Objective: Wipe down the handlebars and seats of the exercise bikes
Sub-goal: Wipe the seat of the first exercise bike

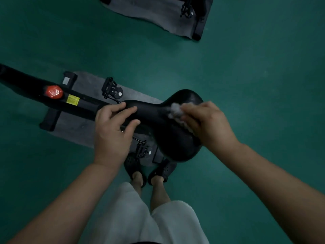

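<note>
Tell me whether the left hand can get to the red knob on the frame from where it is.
Probably yes. The left hand grips the narrow nose of the seat, and the red knob sits further along the frame on that same side, with nothing lying between them. It would have to let go of the seat first.

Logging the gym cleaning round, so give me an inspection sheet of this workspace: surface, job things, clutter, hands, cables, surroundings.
Surface: green floor; grey mat under the bike.
Job's things: black seat being wiped with a pale cloth; handlebars not in view.
Clutter: nothing seen.
Hands: left hand grips the seat's narrow nose; right hand holds the cloth against the wide part.
Cables: nothing seen.
Surroundings: red knob and yellow label on the frame; pedals; second bike's mat at top.
</note>
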A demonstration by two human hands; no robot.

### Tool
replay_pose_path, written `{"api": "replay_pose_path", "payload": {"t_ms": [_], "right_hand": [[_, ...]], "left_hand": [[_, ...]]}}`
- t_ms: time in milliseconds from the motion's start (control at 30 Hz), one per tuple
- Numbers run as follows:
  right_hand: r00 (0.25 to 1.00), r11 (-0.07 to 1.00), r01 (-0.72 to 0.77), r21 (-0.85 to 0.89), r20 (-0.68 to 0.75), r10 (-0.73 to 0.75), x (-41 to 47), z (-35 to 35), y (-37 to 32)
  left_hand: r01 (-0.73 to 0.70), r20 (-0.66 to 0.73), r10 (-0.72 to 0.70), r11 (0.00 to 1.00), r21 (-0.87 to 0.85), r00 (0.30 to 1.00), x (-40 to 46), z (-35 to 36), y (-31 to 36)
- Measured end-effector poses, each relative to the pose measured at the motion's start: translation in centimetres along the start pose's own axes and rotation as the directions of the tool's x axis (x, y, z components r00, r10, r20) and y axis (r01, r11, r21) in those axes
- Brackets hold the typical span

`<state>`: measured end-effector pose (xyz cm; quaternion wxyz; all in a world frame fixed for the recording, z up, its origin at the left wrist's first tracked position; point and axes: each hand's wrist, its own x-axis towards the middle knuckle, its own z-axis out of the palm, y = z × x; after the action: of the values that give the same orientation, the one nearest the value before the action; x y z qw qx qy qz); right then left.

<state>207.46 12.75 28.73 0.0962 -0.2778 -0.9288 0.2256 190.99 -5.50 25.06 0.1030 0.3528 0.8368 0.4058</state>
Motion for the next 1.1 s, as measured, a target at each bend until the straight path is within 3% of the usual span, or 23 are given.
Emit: {"api": "replay_pose_path", "payload": {"t_ms": [67,133,267,333,433,567,667,800,967,1100], "right_hand": [[0.982,0.977,-0.176,-0.116,-0.088,0.167,1.3,0.4,-0.2],[0.967,0.973,-0.215,-0.086,-0.159,0.2,3.0,2.5,-2.9],[1.0,0.989,-0.026,0.146,0.009,0.025,1.6,3.8,-6.5],[0.999,0.998,0.037,0.057,-0.002,-0.037,0.1,2.3,-4.2],[0.992,0.988,-0.125,-0.093,-0.044,0.122,-0.1,1.0,-2.2],[0.966,0.963,-0.254,0.087,-0.022,0.257,3.5,4.3,-7.8],[0.992,0.978,-0.12,0.173,0.062,0.11,4.3,4.1,-8.5],[0.976,0.998,-0.057,-0.022,0.209,0.06,3.5,0.9,-3.2],[0.987,0.987,-0.1,0.129,0.142,0.081,6.5,4.3,-6.6],[0.927,0.965,0.2,0.168,0.286,-0.242,7.7,2.9,-3.6]], "left_hand": [[-0.004,-0.012,0.004,1.0,0.016,1.0,0.0,0.0,0.0],[0.009,-0.019,-0.009,1.0,0.021,1.0,-0.1,-0.1,-0.1],[0.049,-0.007,-0.049,0.999,-0.002,0.999,-0.2,-0.6,-0.3],[0.058,0.016,-0.058,0.998,-0.021,0.998,0.1,-0.7,-0.5],[0.053,0.008,-0.053,0.997,-0.05,0.999,0.4,-0.5,-0.6],[0.019,-0.054,-0.021,0.999,-0.034,0.998,0.0,-0.1,-0.9],[0.015,-0.072,-0.017,0.999,-0.036,0.997,0.1,-0.2,-1.3],[0.059,-0.086,-0.066,0.995,-0.084,0.994,0.0,0.5,-0.7],[0.114,-0.143,-0.12,0.992,-0.05,0.982,-0.6,1.3,-0.2],[0.22,-0.187,-0.219,0.975,-0.017,0.958,-1.6,1.7,1.4]]}}
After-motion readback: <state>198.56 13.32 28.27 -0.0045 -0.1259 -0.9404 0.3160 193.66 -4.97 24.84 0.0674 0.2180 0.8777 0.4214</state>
